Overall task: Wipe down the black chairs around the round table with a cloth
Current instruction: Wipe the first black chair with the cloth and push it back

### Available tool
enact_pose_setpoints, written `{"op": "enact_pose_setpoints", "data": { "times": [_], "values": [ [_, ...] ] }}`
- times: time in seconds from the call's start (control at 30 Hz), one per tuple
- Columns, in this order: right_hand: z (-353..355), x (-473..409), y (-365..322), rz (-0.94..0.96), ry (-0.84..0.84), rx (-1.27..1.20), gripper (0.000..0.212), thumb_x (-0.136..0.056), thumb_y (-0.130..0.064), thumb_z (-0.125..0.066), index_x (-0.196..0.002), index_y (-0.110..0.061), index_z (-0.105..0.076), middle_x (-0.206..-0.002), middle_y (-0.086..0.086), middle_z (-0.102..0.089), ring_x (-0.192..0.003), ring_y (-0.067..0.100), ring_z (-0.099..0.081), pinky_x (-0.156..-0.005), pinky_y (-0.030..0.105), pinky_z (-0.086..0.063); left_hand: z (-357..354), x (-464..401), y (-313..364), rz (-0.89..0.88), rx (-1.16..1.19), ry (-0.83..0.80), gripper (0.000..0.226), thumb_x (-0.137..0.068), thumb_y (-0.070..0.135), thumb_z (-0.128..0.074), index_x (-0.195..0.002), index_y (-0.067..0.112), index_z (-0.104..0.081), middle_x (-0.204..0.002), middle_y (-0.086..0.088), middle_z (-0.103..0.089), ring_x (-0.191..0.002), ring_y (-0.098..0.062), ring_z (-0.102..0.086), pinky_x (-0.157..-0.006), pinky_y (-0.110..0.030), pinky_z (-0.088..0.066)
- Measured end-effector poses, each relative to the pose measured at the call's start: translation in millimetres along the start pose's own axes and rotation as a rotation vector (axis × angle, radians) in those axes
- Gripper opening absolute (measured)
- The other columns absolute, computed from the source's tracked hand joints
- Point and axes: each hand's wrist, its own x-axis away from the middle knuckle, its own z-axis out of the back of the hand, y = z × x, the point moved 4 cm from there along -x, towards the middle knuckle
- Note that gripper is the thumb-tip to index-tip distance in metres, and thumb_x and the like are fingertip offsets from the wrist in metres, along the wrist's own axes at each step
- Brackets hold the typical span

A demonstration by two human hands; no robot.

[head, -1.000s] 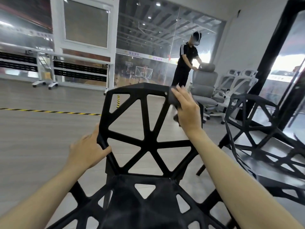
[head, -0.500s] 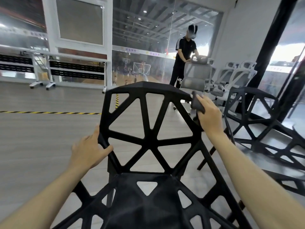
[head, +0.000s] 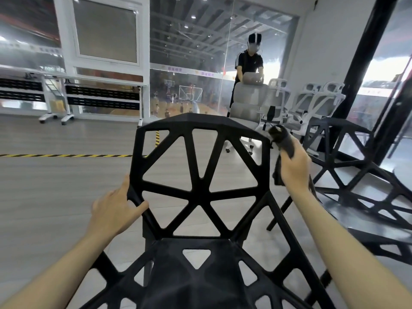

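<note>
A black chair (head: 200,186) with an open triangle-pattern back stands right in front of me, its seat low in the head view. My left hand (head: 116,210) grips the left edge of the backrest, thumb across the frame. My right hand (head: 294,166) holds a dark cloth (head: 282,139) bunched in its fingers, just off the backrest's upper right corner. A second black chair (head: 347,166) of the same design stands to the right.
A person (head: 248,70) stands at the back behind a grey office chair (head: 247,101). White office chairs (head: 312,101) line the right wall. A black pillar (head: 365,63) rises on the right. Yellow-black tape (head: 66,155) runs across the grey floor.
My right hand with the cloth has slid from the top of the backrest down along its right edge to the upper right corner. My left hand has kept its grip.
</note>
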Motion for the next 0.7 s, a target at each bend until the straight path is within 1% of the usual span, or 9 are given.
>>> {"op": "enact_pose_setpoints", "data": {
  "times": [0.07, 0.17, 0.23, 0.3, 0.37, 0.43, 0.53, 0.63, 0.7],
  "values": [
    [-31, -21, -34, 0.134, -0.069, 0.039, 0.045, -0.099, -0.01, -0.053, -0.141, -0.024, -0.058, -0.123, -0.002, -0.07, -0.113, 0.017, -0.064, -0.096, 0.031, -0.049, 1, 1, 1, -0.001, -0.001, 0.001, 0.098, -0.087, 0.066, -0.06, -0.164, 0.038, -0.006, -0.089, 0.009, -0.062, -0.099, -0.029, -0.064, -0.082, -0.047, -0.052],
    [-92, -43, -87, 0.278, -0.158, 0.297, 0.04, -0.096, -0.022, -0.053, -0.135, -0.031, -0.06, -0.115, 0.001, -0.073, -0.106, 0.029, -0.066, -0.097, 0.046, -0.046, 4, 0, 4, -0.007, 0.0, 0.003, 0.093, -0.085, 0.063, -0.061, -0.162, 0.039, -0.013, -0.094, 0.009, -0.065, -0.1, -0.029, -0.064, -0.083, -0.045, -0.05],
    [-131, -49, -114, 0.301, -0.208, 0.352, 0.034, -0.097, -0.03, -0.051, -0.129, -0.032, -0.062, -0.113, 0.001, -0.073, -0.105, 0.031, -0.065, -0.1, 0.048, -0.042, 5, 0, 4, -0.018, 0.007, 0.012, 0.091, -0.081, 0.063, -0.059, -0.159, 0.041, -0.019, -0.092, 0.011, -0.066, -0.096, -0.027, -0.063, -0.08, -0.044, -0.05],
    [-170, -43, -140, 0.346, -0.261, 0.298, 0.035, -0.095, -0.034, -0.048, -0.126, -0.031, -0.065, -0.117, -0.002, -0.072, -0.112, 0.027, -0.063, -0.108, 0.051, -0.039, 4, 1, 4, -0.031, 0.019, 0.015, 0.089, -0.077, 0.063, -0.057, -0.157, 0.043, -0.022, -0.088, 0.014, -0.064, -0.091, -0.024, -0.061, -0.078, -0.043, -0.051],
    [-209, -21, -168, 0.434, -0.317, 0.207, 0.041, -0.093, -0.036, -0.047, -0.129, -0.03, -0.066, -0.125, -0.005, -0.07, -0.123, 0.022, -0.059, -0.117, 0.054, -0.031, 4, 0, 2, -0.022, 0.018, -0.005, 0.09, -0.075, 0.063, -0.056, -0.157, 0.045, -0.02, -0.087, 0.013, -0.062, -0.088, -0.023, -0.059, -0.077, -0.044, -0.053],
    [-238, 10, -193, 0.49, -0.358, 0.092, 0.04, -0.094, -0.035, -0.05, -0.129, -0.027, -0.067, -0.128, -0.005, -0.069, -0.133, 0.022, -0.053, -0.122, 0.054, -0.022, 4, 0, 0, -0.011, 0.02, -0.009, 0.091, -0.073, 0.065, -0.053, -0.156, 0.046, -0.02, -0.086, 0.012, -0.061, -0.087, -0.022, -0.058, -0.078, -0.045, -0.053],
    [-252, 39, -208, 0.561, -0.424, -0.01, 0.04, -0.097, -0.024, -0.057, -0.137, -0.028, -0.062, -0.143, -0.006, -0.061, -0.148, 0.024, -0.037, -0.126, 0.048, -0.009, 6, 3, 2, -0.015, 0.038, -0.019, 0.085, -0.075, 0.064, -0.054, -0.151, 0.045, -0.023, -0.084, 0.014, -0.06, -0.091, -0.023, -0.057, -0.081, -0.047, -0.051],
    [-241, 26, -189, 0.699, -0.512, 0.113, 0.059, -0.097, -0.017, -0.057, -0.152, -0.034, -0.045, -0.161, -0.009, -0.041, -0.155, 0.019, -0.022, -0.126, 0.047, -0.004, 7, 3, 6, -0.008, 0.056, -0.032, 0.08, -0.077, 0.063, -0.055, -0.149, 0.043, -0.026, -0.086, 0.015, -0.062, -0.097, -0.025, -0.059, -0.086, -0.049, -0.051],
    [-224, 6, -166, 0.621, -0.438, 0.192, 0.066, -0.097, -0.013, -0.054, -0.156, -0.035, -0.037, -0.166, -0.008, -0.031, -0.157, 0.02, -0.017, -0.127, 0.052, -0.002, 6, 3, 5, 0.017, 0.045, -0.054, 0.086, -0.074, 0.068, -0.048, -0.151, 0.038, -0.027, -0.092, 0.014, -0.064, -0.102, -0.026, -0.061, -0.088, -0.051, -0.051]
  ]
}}
